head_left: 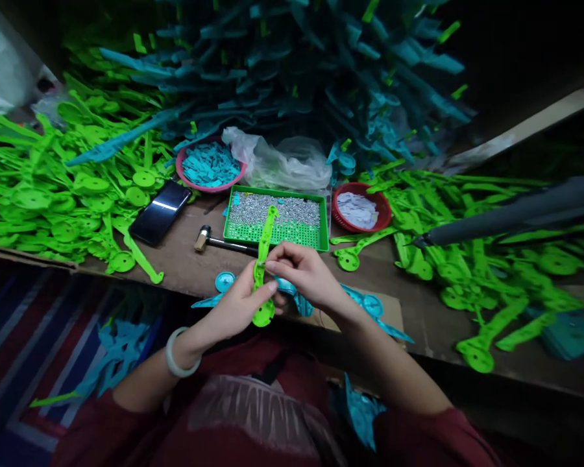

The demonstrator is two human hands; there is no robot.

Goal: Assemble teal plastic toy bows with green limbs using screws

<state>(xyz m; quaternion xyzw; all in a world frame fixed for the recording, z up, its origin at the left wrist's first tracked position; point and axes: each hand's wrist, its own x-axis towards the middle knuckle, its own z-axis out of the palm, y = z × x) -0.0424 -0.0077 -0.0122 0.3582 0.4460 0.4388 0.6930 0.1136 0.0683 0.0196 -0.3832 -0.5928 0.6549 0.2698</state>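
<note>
Upright before me stands a long lime-green plastic arm point(267, 241) with a round disc at its lower end. My left hand point(238, 303) is closed around its lower half, thumb lying across the front. My right hand point(311, 275) pinches at the middle of the arm, thumb and forefinger together; whatever small piece is between them is too small to make out. Just behind the arm lies a green perforated tray point(299, 235) with many small silvery metal pieces. Blue plastic parts point(370, 303) lie on the table edge behind and beside my hands, partly hidden.
A small hammer point(202, 239) and a black phone point(160, 211) lie left of the tray. A pink bowl point(214, 189) holds blue pieces; a red basket point(363, 227) holds pale ones. Green arms heap up left point(39, 194) and right point(448, 259). Blue parts point(272, 78) are stacked high behind.
</note>
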